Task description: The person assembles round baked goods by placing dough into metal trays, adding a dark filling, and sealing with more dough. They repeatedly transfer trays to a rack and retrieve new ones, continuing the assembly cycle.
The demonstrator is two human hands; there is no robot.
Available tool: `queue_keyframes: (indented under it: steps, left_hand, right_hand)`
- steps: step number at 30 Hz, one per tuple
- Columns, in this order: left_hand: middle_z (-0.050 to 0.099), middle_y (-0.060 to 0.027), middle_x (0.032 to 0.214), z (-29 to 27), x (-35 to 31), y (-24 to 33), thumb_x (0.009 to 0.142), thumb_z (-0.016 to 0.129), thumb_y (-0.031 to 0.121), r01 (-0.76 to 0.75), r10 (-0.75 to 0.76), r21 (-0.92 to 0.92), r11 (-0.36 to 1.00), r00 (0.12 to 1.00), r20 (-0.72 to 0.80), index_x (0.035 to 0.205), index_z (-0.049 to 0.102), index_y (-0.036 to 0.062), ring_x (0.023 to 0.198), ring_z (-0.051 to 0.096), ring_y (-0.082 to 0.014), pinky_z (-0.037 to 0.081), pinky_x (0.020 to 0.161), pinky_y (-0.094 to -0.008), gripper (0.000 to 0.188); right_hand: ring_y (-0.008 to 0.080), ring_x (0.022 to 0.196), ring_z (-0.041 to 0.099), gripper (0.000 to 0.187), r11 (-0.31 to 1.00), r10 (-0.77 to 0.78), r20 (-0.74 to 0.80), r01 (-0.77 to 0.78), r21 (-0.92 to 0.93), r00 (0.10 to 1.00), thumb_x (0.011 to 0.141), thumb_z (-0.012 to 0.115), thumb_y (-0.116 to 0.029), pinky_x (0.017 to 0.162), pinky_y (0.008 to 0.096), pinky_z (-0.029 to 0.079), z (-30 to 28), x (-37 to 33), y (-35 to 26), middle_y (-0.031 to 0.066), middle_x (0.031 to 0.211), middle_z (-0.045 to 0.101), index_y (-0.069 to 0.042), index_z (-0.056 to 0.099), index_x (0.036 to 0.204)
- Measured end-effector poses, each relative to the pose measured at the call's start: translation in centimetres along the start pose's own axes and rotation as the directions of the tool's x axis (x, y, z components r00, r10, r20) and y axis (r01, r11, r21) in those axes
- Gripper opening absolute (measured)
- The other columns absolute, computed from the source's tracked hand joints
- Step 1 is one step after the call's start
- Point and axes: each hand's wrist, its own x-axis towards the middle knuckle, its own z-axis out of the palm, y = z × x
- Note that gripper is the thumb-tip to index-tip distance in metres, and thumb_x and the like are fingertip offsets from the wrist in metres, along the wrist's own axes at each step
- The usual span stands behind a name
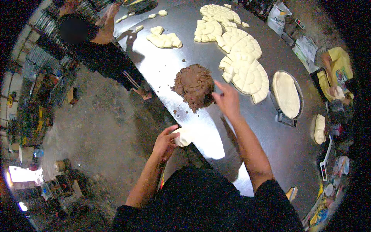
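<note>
My left hand (164,145) is closed around a small piece of white dough (183,137), just off the table's near edge. A large crumbly heap of brown paste (193,86) lies on the shiny metal table (201,133), with loose crumbs around it. At the right side of this heap is my right hand (228,101), its index finger and thumb apart and nothing visible between them. Its fingertips are at the heap's edge; whether they touch it is hard to see.
Rows of portioned white dough (247,75) spread over the far right of the table, near a round pan of dough (286,94) on a scale. A smaller dough cluster (165,40) lies farther back. One person (104,50) stands at the left edge, another (335,71) at far right.
</note>
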Motion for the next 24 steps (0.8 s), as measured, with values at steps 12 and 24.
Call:
queue_keyframes:
  steps: [12,24]
  left_hand:
    - [0.066,-0.0151,0.116,1.2,3.7,5.1,0.092,0.061,0.012,0.001,0.018,-0.192,0.981,0.995,0.095,0.127,0.056,-0.0054,0.102,0.066,-0.0254,0.053,0.091,-0.0365,0.039]
    - [0.065,-0.0131,0.116,15.3,4.8,8.6,0.101,0.053,0.026,-0.232,0.245,-0.078,0.97,0.925,0.291,0.13,0.053,-0.0033,0.102,0.065,-0.0241,0.054,0.089,-0.0379,0.042]
  right_hand:
    - [0.0248,0.08,0.068,0.026,0.903,0.322,0.154,-0.352,0.248,0.934,0.083,0.068,-0.006,0.073,0.0336,0.055,4.0,6.9,5.3,0.0133,0.096,0.07,-0.002,0.071,0.108]
    - [0.0214,0.082,0.067,0.026,0.98,-0.145,-0.15,0.163,0.118,0.978,0.084,0.07,-0.006,0.072,0.0326,0.054,-4.0,0.0,-5.9,0.0099,0.099,0.07,-0.003,0.072,0.11]
